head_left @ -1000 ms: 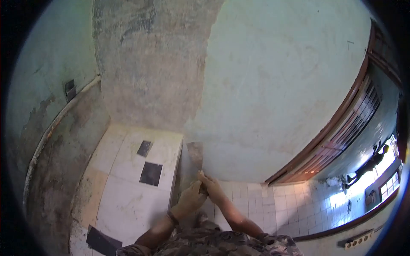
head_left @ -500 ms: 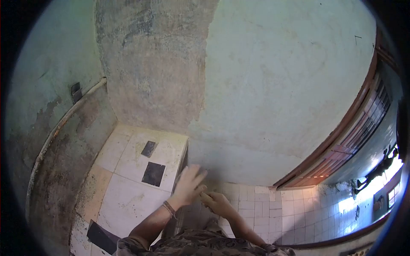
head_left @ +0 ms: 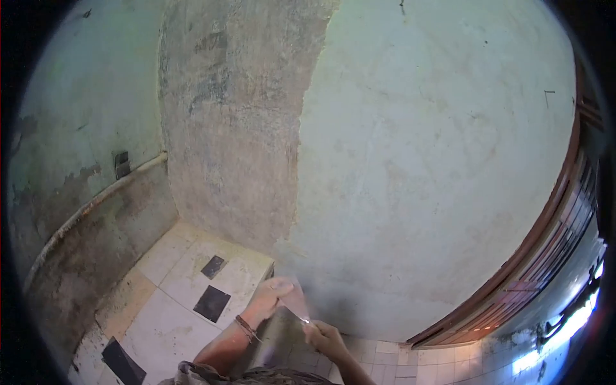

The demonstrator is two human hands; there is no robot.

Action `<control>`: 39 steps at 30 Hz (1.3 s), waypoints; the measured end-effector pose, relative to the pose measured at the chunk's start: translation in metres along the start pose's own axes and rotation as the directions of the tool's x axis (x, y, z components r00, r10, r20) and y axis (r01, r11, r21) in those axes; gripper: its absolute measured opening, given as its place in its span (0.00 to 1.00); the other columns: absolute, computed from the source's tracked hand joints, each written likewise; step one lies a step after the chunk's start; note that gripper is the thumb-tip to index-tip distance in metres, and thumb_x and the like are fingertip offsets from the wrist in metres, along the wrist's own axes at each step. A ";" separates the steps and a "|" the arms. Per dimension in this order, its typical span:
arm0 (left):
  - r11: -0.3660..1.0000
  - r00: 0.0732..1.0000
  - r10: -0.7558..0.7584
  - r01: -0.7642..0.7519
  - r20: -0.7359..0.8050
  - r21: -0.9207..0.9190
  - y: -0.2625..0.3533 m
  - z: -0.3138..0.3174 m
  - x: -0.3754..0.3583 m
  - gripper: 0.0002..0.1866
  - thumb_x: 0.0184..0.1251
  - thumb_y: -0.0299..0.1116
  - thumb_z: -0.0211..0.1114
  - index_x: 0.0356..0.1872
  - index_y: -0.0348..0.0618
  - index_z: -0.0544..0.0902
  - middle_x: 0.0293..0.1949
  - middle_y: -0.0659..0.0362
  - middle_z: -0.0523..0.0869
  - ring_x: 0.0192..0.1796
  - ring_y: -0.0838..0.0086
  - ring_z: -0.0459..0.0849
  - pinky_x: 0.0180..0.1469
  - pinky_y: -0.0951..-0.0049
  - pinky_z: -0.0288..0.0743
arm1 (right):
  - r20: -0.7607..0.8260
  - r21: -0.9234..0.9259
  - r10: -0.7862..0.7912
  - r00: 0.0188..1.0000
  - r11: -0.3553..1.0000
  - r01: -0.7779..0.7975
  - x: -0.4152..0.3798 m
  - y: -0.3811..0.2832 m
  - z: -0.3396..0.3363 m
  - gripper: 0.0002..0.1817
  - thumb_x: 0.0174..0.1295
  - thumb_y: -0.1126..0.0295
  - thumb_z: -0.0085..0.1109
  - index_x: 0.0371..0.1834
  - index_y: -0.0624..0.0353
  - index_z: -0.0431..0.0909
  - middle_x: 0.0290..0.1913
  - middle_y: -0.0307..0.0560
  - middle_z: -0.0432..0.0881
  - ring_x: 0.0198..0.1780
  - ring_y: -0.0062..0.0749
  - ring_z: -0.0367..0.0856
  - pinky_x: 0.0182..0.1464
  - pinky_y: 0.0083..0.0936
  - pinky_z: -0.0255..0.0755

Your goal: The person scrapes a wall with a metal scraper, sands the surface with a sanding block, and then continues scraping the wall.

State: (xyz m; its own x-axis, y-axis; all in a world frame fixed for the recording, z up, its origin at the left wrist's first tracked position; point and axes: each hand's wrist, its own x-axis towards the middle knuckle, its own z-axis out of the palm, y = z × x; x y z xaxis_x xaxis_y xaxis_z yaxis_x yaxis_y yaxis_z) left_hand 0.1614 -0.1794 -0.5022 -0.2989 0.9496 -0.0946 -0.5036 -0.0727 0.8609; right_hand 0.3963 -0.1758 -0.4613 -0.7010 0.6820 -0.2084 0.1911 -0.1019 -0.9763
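The view is mostly filled by a pale green wall [head_left: 417,160], interrupted on its left by a broad, rough-edged grey patch [head_left: 231,115] where the paint is missing. Below the patch, a low ledge [head_left: 173,327] is covered with stained white tiles. The right edge is lined by a reddish slatted frame [head_left: 526,282]. At the bottom centre, two bare forearms are stretched forward, and the hands are brought close together in front of the lower wall. The left hand [head_left: 266,300] is raised beside the ledge's corner, its fingers bent inward and laid at the blade's left edge; whether the blade is gripped by them cannot be told. The right hand [head_left: 325,340] is held lower, its fingers curled tightly around a handle. By that handle a flat scraper [head_left: 296,302] is held between the hands, its wide blade, slightly blurred, pointed up and leftward. Two dark squares [head_left: 212,303] are seen on the ledge. Around the left wrist, a bracelet [head_left: 246,328] is worn.
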 end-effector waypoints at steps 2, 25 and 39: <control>0.996 0.994 0.081 -0.077 -0.074 0.052 0.015 -0.015 0.008 0.11 0.66 0.27 0.65 0.48 0.37 0.82 0.38 0.59 0.87 0.36 0.74 0.86 0.36 0.73 0.82 | 0.099 0.012 -0.087 0.991 0.996 0.086 0.029 0.013 0.006 0.13 0.71 0.61 0.56 0.40 0.61 0.80 0.26 0.33 0.76 0.26 0.15 0.73 0.28 0.18 0.68; 0.998 0.260 0.025 0.055 -0.965 0.041 -0.033 -0.321 -0.096 0.12 0.67 0.38 0.68 0.40 0.38 0.83 0.31 0.55 0.87 0.30 0.66 0.87 0.32 0.68 0.81 | 0.321 -0.680 -0.185 0.929 0.638 0.362 0.453 0.128 0.250 0.34 0.56 0.57 0.68 0.63 0.65 0.71 0.61 0.69 0.74 0.63 0.61 0.72 0.64 0.45 0.66; 0.530 0.587 0.603 0.210 -0.540 0.821 0.023 -0.288 -0.015 0.28 0.63 0.42 0.70 0.60 0.36 0.75 0.57 0.43 0.77 0.59 0.51 0.76 0.61 0.59 0.70 | 0.443 -0.551 -0.314 0.840 0.644 0.531 0.452 0.081 0.228 0.19 0.63 0.56 0.65 0.46 0.62 0.82 0.42 0.54 0.86 0.46 0.47 0.83 0.52 0.41 0.73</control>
State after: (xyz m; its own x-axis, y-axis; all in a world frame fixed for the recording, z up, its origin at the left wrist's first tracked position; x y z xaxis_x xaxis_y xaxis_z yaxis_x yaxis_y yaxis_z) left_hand -0.0789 -0.2835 -0.6247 -0.9168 0.3493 0.1937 0.3359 0.4117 0.8472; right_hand -0.0621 -0.0406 -0.6482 -0.9532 0.2835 0.1051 0.1291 0.6958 -0.7065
